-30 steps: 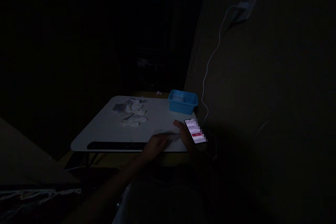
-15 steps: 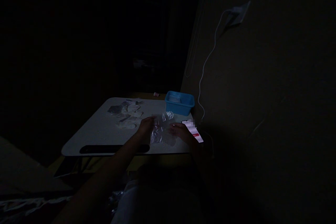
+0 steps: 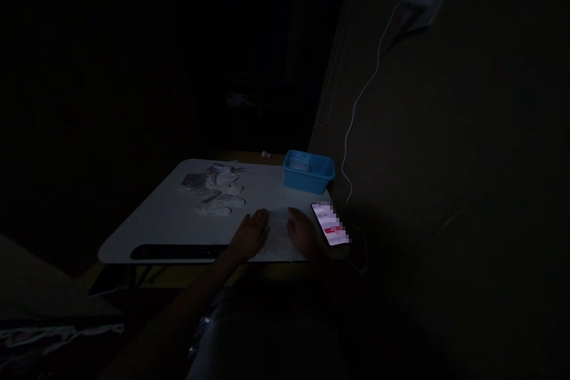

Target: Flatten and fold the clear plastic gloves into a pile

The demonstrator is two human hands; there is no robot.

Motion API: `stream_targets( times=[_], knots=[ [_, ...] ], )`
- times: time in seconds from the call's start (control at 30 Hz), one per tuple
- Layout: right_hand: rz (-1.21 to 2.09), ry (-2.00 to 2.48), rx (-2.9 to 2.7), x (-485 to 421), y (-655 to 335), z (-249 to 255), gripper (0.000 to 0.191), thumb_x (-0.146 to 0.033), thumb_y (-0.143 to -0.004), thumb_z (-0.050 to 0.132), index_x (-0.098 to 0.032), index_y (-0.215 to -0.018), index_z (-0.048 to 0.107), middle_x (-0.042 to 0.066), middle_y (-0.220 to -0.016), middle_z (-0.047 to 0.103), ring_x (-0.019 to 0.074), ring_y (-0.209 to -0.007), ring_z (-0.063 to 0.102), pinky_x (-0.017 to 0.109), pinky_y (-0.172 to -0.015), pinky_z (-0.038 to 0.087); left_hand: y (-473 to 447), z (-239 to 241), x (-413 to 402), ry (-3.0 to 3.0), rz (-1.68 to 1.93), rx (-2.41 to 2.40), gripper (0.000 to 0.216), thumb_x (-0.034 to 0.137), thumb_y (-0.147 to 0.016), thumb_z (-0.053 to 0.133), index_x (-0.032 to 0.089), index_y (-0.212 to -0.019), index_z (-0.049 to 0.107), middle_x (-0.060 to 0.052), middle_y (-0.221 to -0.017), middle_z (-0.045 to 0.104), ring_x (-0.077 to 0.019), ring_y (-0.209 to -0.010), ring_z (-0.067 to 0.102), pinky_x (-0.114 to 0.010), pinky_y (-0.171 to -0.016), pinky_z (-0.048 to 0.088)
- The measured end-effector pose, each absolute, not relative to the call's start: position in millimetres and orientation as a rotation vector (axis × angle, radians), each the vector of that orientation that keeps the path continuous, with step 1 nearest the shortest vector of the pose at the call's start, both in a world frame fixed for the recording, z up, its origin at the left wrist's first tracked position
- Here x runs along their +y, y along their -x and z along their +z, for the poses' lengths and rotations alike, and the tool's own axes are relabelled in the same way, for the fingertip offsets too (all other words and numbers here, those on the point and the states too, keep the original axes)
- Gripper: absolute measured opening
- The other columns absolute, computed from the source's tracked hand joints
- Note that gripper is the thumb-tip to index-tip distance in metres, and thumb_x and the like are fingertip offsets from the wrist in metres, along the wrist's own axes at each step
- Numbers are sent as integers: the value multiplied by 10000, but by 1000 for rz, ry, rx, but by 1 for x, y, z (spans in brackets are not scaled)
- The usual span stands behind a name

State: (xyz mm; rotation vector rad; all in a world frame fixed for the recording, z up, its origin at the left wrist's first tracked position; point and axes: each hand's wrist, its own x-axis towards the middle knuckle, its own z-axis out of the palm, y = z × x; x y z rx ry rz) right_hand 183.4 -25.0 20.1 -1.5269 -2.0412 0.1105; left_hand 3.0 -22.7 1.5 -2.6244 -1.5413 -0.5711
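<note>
A clear plastic bag (image 3: 276, 231) lies flat on the white table (image 3: 164, 222) near its front edge. My left hand (image 3: 250, 234) rests on the bag's left side, its fingers stretched out flat. At the right side of the bag is my right hand (image 3: 303, 233), palm down, with the thumb a little apart from the fingers. The dim light hides the finer outline of the bag and of the right fingers.
A blue plastic basket (image 3: 309, 181) stands at the back right. Beside my right hand lies a lit phone (image 3: 328, 222). Several pale, bagged pieces (image 3: 220, 190) are at the left. A white cable (image 3: 354, 113) runs down the wall from a socket (image 3: 430, 9).
Both hands have lowered the clear bag from above the table and now lie flat on it. The bag has gone from raised and crinkled to spread out. The view has shifted slightly.
</note>
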Motion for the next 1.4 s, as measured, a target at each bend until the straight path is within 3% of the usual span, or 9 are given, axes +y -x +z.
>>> stream_targets(
  times=[0.17, 0.4, 0.57, 0.8, 0.97, 1.4],
  knots=[
    [-85, 1419, -2361, -38, -149, 19, 490, -341, -890, 273, -101, -1311, 344, 128, -1372, 338, 211, -1283, 263, 425, -1046, 207, -5, 3, -24, 2603, -371, -1586, 481, 262, -851, 283, 101, -1297, 362, -163, -1363, 342, -251, -1268, 296, -487, -1006, 246],
    [-123, 1507, -2358, -37, -155, 6, 518, -433, -898, 221, -135, -1288, 387, 129, -1358, 356, 220, -1281, 270, 496, -1049, 112, -7, 9, -29, 2581, -302, -1607, 487, 265, -851, 280, 88, -1297, 360, -167, -1378, 309, -254, -1280, 272, -485, -1011, 228],
    [-159, 1557, -2323, -35, -181, 2, 480, -393, -901, 255, -130, -1279, 394, 134, -1353, 361, 227, -1273, 285, 516, -1032, 144, -8, 7, -29, 2572, -370, -1596, 495, 314, -875, 232, 78, -1289, 370, -177, -1365, 329, -262, -1264, 303, -496, -1002, 234],
    [-103, 1581, -2187, -27, -197, -4, 434, -306, -909, 255, -111, -1260, 420, 126, -1326, 411, 189, -1246, 341, 389, -1019, 264, -8, 8, -29, 2550, -330, -1599, 494, 327, -883, 227, 95, -1300, 356, -164, -1371, 323, -248, -1269, 296, -481, -1004, 238],
    [-67, 1559, -2182, -29, -195, 0, 415, -289, -908, 258, -145, -1260, 423, 99, -1333, 407, 183, -1245, 345, 399, -1008, 282, -9, 9, -30, 2533, -257, -1621, 498, 325, -887, 205, 96, -1307, 345, -148, -1384, 302, -237, -1279, 276, -478, -1015, 227],
    [-194, 1478, -2474, -33, -160, 19, 474, -391, -914, 183, -184, -1314, 333, 73, -1391, 306, 188, -1296, 231, 517, -1037, 117, -10, 16, -33, 2500, -191, -1654, 501, 300, -881, 202, 72, -1305, 342, -140, -1387, 303, -227, -1285, 262, -442, -1015, 242]
  ],
)
